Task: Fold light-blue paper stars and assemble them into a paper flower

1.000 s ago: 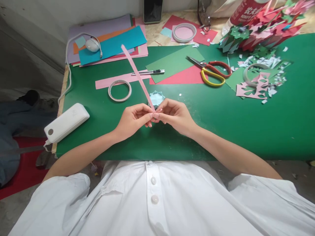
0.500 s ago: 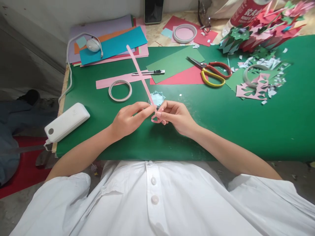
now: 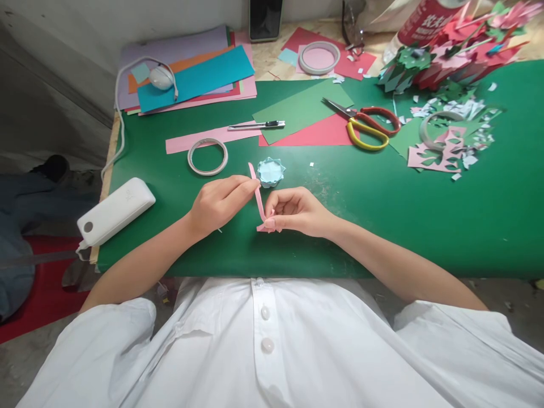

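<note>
A narrow pink paper strip runs between my two hands above the green mat. My left hand pinches it partway along, with a short end sticking up past the fingertips. Lower down, my right hand grips the strip's bent end between thumb and fingers; a folded bit shows below the thumb. Just beyond my hands, a small light-blue folded paper piece with a pointed rim lies on the mat. A roll of tape rests to the left of it.
Scissors and a utility knife lie beyond my hands near green paper. At left is a white power bank. Stacked coloured paper sits at the back left. Paper scraps and folded paper flowers fill the right.
The strip's long upper end, which reached up past the knife, now ends just above my left fingertips. My right hand has moved slightly down, and the light-blue piece shows more fully.
</note>
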### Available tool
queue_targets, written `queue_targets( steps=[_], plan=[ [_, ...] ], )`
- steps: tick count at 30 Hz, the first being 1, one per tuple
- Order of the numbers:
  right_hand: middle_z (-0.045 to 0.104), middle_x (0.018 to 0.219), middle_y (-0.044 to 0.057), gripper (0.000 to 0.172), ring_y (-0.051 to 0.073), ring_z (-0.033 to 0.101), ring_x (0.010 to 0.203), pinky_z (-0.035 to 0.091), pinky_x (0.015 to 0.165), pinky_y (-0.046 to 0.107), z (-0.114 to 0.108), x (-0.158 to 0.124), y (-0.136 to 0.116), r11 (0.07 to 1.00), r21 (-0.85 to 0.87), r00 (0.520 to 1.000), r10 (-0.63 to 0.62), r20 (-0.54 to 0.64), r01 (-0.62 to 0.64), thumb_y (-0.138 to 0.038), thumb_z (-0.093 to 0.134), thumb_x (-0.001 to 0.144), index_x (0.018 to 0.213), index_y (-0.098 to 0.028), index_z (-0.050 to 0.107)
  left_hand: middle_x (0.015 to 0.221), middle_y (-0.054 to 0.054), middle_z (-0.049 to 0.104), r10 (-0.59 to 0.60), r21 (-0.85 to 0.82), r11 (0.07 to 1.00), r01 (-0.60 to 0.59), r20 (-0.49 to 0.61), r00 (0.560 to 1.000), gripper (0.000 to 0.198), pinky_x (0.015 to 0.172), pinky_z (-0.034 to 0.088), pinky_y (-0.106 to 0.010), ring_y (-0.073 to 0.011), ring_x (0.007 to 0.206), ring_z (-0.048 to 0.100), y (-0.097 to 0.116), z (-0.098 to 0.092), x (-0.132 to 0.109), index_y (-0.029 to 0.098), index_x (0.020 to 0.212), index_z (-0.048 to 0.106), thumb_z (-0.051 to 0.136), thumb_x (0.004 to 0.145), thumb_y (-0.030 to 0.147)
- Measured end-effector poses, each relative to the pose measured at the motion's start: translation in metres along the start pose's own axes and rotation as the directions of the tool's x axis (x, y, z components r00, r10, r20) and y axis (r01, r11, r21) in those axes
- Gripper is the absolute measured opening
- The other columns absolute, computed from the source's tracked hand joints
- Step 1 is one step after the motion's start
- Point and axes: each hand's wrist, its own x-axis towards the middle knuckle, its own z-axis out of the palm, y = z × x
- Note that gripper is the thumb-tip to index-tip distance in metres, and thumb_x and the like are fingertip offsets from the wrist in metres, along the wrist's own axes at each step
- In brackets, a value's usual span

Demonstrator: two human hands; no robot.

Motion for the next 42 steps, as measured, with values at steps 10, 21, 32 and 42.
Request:
queue_targets(
  steps=[10,21,32,42],
  plan=[
    [0.069,0.074,0.003,0.017,0.006,0.054,0.057,0.041,0.051,0.019,-0.003,0.002,-0.003,0.928,-0.27,0.958,-0.208,0.197,0.257,-0.028,0.079,0.079,0.073,-0.015,0.07,0.077,-0.001,0.072,-0.255,-0.078,0.964,0.254,0.001,0.967,0.011,0.062,0.044,-0.019,-0.0088,0.068,0.065,-0.001,-0.003,0.007,0.018,0.09,0.067,0.058,0.095,0.022],
    [0.061,0.078,0.002,0.019,0.011,0.055,0.069,0.049,0.06,0.026,-0.007,0.0,-0.005,0.883,-0.358,0.938,-0.342,-0.051,0.302,-0.034,0.081,0.077,0.072,-0.02,0.069,0.061,0.003,0.062,-0.584,-0.713,0.232,0.662,0.442,0.681,0.026,0.039,0.041,-0.018,-0.0044,0.04,0.052,0.011,-0.016,0.022,0.017,0.072,0.063,0.068,0.088,0.037],
    [0.062,0.077,0.002,0.023,0.012,0.057,0.069,0.052,0.063,0.027,-0.008,0.0,-0.006,0.911,-0.315,0.953,-0.298,-0.057,0.266,-0.037,0.08,0.077,0.072,-0.019,0.067,0.06,0.002,0.063,-0.551,-0.645,0.18,0.742,0.559,0.62,0.025,0.041,0.042,-0.017,-0.004,0.04,0.052,0.012,-0.015,0.022,0.015,0.071,0.062,0.071,0.085,0.034],
    [0.063,0.076,0.003,0.025,0.012,0.057,0.069,0.047,0.061,0.027,-0.009,0.003,-0.004,0.873,-0.382,0.931,-0.356,-0.074,0.304,-0.04,0.079,0.078,0.073,-0.019,0.066,0.073,-0.003,0.072,-0.296,-0.507,-0.088,0.858,0.835,0.463,0.022,0.053,0.054,-0.02,-0.0113,0.063,0.067,0.006,-0.01,0.02,0.016,0.079,0.072,0.074,0.082,0.038]
  ],
)
